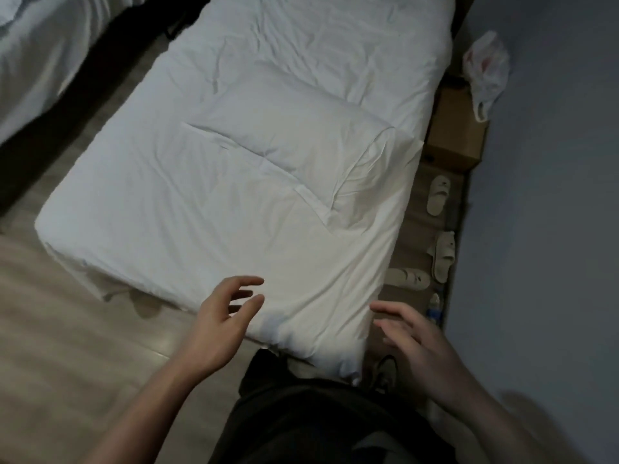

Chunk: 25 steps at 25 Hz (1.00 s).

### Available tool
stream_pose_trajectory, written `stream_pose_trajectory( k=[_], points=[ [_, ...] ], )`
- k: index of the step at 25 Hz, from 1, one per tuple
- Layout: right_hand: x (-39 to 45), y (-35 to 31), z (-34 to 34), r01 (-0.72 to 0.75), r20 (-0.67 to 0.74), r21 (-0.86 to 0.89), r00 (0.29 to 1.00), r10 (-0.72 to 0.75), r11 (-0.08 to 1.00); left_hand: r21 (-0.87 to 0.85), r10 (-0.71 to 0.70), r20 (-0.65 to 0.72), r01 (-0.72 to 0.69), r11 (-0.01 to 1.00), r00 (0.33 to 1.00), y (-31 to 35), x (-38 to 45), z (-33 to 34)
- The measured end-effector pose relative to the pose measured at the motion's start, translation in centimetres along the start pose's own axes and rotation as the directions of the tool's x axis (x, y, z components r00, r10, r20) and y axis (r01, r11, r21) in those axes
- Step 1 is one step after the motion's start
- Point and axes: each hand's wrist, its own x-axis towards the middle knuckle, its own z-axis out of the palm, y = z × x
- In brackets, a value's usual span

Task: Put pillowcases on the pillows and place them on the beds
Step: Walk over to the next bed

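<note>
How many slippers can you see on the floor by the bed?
3, all in the strip between bed and wall: one near the cardboard box, one on its side below it, one beside the bed. Others may be hidden.

Grey wall (pixel 542 195), pale wood floor (pixel 67 329), cardboard box (pixel 457 135) beside slippers (pixel 438 195).

the room is looking dim and grey-toned, with the white bed sheet (pixel 187 202) glowing as the brightest area. soft shadows are pooling beside the pillow (pixel 301 135) and in the sheet's creases. motion blur is smearing the right hand (pixel 422 343) and the wooden floor (pixel 67 329). wide-angle distortion is bending the edges, and the corners are darkening.
</note>
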Motion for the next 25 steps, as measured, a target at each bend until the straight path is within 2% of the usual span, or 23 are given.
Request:
stream_pose_trajectory(
  k=[5,11,14,18,25],
  points=[
    [0.7,2.5,-9.8,0.052,0.117,-0.045,0.992,-0.046,0.998,-0.074,-0.081,-0.128,0.072,0.995,0.988,1.5,-6.8,9.8],
    [1.6,1.0,-12.0,0.181,0.278,-0.13,0.95,-0.14,0.975,-0.208,-0.139,-0.218,0.093,0.974,0.966,2.2,-11.5,13.7],
    [2.0,1.4,-11.3,0.193,0.285,-0.148,0.948,-0.145,0.97,-0.206,-0.121,-0.204,0.078,0.975,0.972,2.5,-10.3,13.1],
    [2.6,2.8,-12.2,0.139,0.264,-0.194,0.961,-0.085,0.971,-0.15,-0.026,-0.186,-0.003,0.989,0.982,4.0,-6.6,12.8],
    [9.9,-0.7,-16.7,0.178,0.344,-0.194,0.933,-0.103,0.965,-0.203,-0.111,-0.244,0.061,0.977,0.963,7.3,-1.5,16.7]
  ],
)
